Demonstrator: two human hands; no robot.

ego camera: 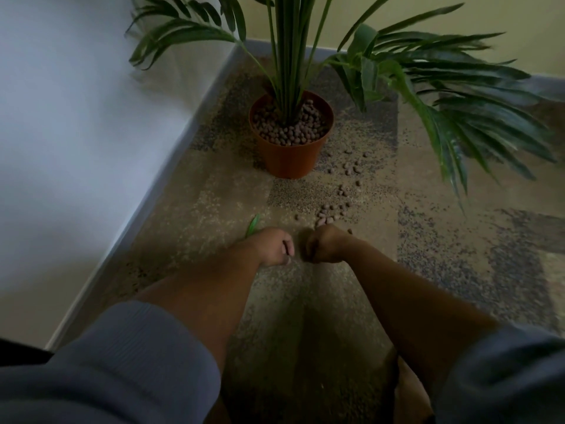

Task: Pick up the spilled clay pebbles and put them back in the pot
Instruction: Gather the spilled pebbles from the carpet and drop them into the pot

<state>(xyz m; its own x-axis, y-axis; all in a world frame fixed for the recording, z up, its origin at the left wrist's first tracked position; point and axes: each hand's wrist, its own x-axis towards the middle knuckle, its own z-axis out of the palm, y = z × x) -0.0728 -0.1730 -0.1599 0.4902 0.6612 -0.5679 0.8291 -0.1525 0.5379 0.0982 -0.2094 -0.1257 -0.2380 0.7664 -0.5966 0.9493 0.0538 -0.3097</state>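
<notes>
An orange-brown pot holding a palm plant stands on the carpet, filled with brown clay pebbles. Spilled pebbles lie scattered on the carpet to the right of the pot and trail toward my hands. My left hand and my right hand rest low over the carpet, side by side, both with fingers curled in. A pebble seems to show at the left fingertips. What the right fist holds is hidden. A small cluster of pebbles lies just beyond my right hand.
A white wall with a grey skirting board runs along the left. Long palm fronds spread over the floor at the right. A fallen green leaf lies by my left wrist. Patterned carpet covers the floor.
</notes>
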